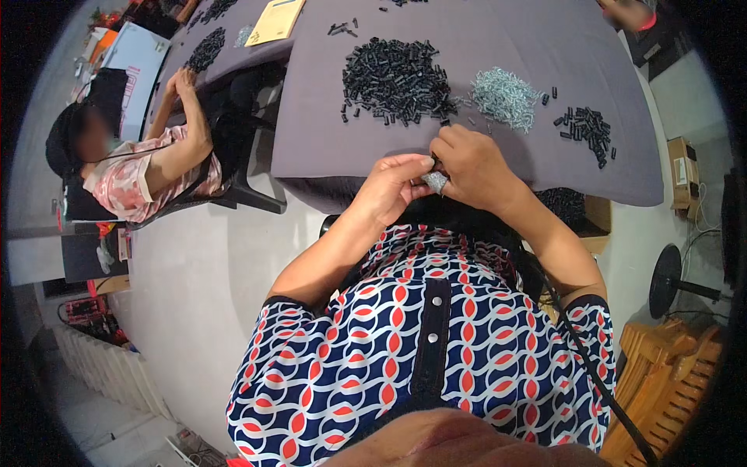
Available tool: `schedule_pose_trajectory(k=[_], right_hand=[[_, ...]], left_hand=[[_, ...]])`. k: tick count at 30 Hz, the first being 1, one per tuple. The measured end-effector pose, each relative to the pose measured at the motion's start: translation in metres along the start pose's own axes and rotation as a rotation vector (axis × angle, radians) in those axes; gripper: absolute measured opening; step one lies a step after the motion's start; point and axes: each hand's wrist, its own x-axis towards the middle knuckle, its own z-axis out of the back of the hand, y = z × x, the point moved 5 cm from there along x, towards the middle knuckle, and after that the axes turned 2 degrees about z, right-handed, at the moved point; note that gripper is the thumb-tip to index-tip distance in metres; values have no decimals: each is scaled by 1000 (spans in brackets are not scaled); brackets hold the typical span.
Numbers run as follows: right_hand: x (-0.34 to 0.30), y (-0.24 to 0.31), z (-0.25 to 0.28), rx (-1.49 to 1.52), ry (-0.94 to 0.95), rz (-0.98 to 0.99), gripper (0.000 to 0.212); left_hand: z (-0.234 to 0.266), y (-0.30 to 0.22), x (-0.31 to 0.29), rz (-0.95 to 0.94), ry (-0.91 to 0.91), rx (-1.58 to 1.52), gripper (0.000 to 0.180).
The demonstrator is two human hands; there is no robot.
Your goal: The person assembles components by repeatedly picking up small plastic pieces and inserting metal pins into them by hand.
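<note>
My left hand [391,185] and my right hand [476,165] meet at the near edge of the cloth-covered table [327,156]. Their fingers are closed together around a small black part [437,162], mostly hidden by the fingertips. A silvery, glittering clump [435,181] shows between the hands, against the right hand's fingers; I cannot tell exactly what it is. Beyond them lies a large pile of small black cylindrical parts [395,78]. To its right are a heap of silver screws [504,99] and a smaller group of black parts [587,132].
At the left, another person [148,167] sits on a black chair [253,171], hands by another black pile [207,50]. A yellow booklet [275,21] lies at the table's far left. Below the table's right side stands a cardboard box [597,222]; wooden furniture [661,373] is at lower right.
</note>
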Motion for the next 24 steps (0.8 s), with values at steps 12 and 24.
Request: schedule_pose_trajectory(k=[12,24], right_hand=[[-28,7,-10,-94,38,-9,22],[-109,-120,104,-543,-193,-568,41]], left_hand=[[-6,18,-9,13,-97,71,16],[81,-115,-30,-887,-795,1327,19]])
